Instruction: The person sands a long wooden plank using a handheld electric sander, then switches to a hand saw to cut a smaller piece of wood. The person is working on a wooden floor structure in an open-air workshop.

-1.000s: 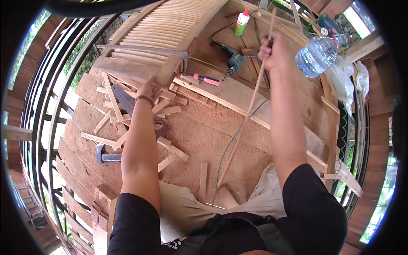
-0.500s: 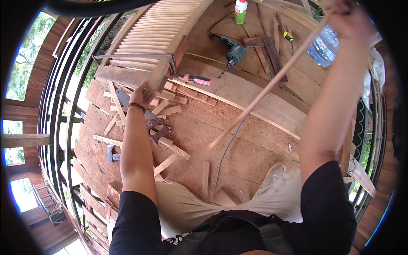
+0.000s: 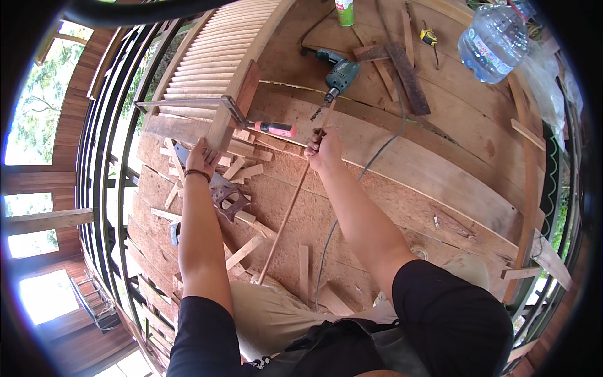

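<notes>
A slatted wooden panel [image 3: 217,63], like a louvred shutter, stretches away from me at the upper left. My left hand [image 3: 202,158] grips its near lower corner. Across the panel's near end lies a dark metal bar or clamp [image 3: 188,102]. In front of my body, my right hand [image 3: 325,149] is closed round a long thin wooden strip [image 3: 286,226], which slants from near the drill bit down to my knee. A screwdriver with a pink and black handle [image 3: 275,129] lies just left of my right hand. Beyond it is a teal power drill [image 3: 341,75].
Offcuts [image 3: 245,251] and a handsaw [image 3: 231,200] are strewn below my left hand; a hammer [image 3: 175,234] lies beside them. A cable [image 3: 370,164] crosses the plank [image 3: 414,154]. Farther off are a water jug [image 3: 494,44], a tape measure [image 3: 428,36] and a green-white bottle [image 3: 345,12].
My right hand has swung from the far upper right down and left to the middle, bringing the wooden strip along. My left hand keeps its hold on the panel. The view has shifted slightly.
</notes>
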`<state>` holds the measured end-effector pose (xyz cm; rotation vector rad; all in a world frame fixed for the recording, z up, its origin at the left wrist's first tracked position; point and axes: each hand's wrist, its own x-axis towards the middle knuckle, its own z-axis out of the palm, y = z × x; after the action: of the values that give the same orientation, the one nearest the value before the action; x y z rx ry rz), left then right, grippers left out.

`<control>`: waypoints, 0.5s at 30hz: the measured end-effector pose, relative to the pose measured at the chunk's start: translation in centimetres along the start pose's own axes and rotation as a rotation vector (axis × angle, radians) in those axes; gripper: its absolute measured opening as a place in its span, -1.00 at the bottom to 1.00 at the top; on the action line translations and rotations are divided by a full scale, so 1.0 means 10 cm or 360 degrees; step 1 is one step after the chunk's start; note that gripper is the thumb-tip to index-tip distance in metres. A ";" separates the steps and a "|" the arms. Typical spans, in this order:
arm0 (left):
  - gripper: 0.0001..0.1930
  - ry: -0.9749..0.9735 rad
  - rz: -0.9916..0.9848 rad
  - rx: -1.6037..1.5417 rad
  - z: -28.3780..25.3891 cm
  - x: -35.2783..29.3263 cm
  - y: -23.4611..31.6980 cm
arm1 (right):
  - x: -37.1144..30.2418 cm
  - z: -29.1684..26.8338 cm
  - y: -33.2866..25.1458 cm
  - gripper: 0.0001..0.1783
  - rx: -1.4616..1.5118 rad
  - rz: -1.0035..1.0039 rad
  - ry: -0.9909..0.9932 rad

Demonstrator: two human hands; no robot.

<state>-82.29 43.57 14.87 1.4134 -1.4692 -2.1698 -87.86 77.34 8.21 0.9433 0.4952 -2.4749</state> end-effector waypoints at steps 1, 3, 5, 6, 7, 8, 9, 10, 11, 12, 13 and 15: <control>-0.48 0.0033 -0.0003 0.0024 -0.02 0.00 0.01 | 0.03 0.02 0.05 -0.83 0.0011 0.0031 0.0026; -0.49 -0.0012 0.0013 0.0042 -0.05 -0.02 0.01 | 0.07 0.07 0.13 -0.82 0.0031 0.0088 0.0080; -0.49 -0.0061 0.0014 0.0035 -0.07 -0.01 0.03 | 0.17 0.12 0.15 -0.81 0.0096 0.0089 0.0100; -0.50 -0.0084 0.0006 0.0017 -0.07 -0.01 0.04 | 0.20 0.13 0.15 -0.80 0.0127 0.0087 0.0110; -0.50 -0.0103 -0.0002 -0.0007 -0.05 -0.03 0.04 | 0.21 0.14 0.16 -0.79 0.0142 0.0102 0.0089; -0.48 -0.0046 -0.0002 0.0013 -0.03 -0.05 0.03 | 0.22 0.14 0.16 -0.78 0.0156 0.0115 0.0067; -0.46 0.0011 -0.0004 0.0031 -0.01 -0.06 0.01 | 0.22 0.15 0.16 -0.76 0.0169 0.0127 0.0046; -0.44 0.0068 0.0001 0.0049 0.00 -0.08 0.02 | 0.22 0.17 0.17 -0.76 0.0203 0.0121 0.0039; -0.42 0.0084 0.0007 0.0063 -0.01 -0.07 0.03 | 0.22 0.19 0.17 -0.76 0.0237 0.0115 0.0033; -0.40 0.0099 0.0012 0.0077 0.00 -0.06 0.03 | 0.21 0.20 0.18 -0.76 0.0269 0.0108 0.0028; -0.38 0.0114 0.0022 0.0091 -0.01 -0.05 0.04 | 0.20 0.23 0.18 -0.76 0.0282 0.0120 0.0027; -0.34 0.0081 0.0024 0.0094 -0.06 -0.04 0.06 | 0.17 0.27 0.21 -0.76 0.0307 0.0144 0.0025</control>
<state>-81.81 43.11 15.61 1.4602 -1.5330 -2.0816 -89.36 73.84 8.56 1.0360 0.2161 -2.4669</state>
